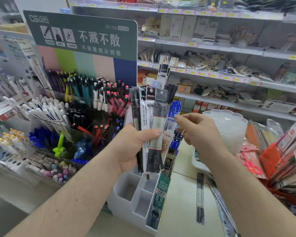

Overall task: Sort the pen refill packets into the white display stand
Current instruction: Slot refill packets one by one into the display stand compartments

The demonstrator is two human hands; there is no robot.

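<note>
My left hand point(135, 147) grips a fanned bunch of several pen refill packets point(151, 117), black, white and grey, held upright above the white display stand point(126, 187). My right hand point(200, 132) hovers just to the right of the bunch with its fingers loosely bent and holds nothing. The stand has several open compartments. A green packet marked 0.5 point(158, 202) stands in its right front slot, and blue packets point(175, 108) fill slots further back. Two loose packets point(200, 199) lie on the counter to the right.
A large pen display point(75, 106) with a green sign stands at the left. A stack of clear plastic trays point(229, 127) sits behind my right hand. Packaged goods and red items point(284, 154) crowd the right edge. Shelves of merchandise point(212, 65) fill the background.
</note>
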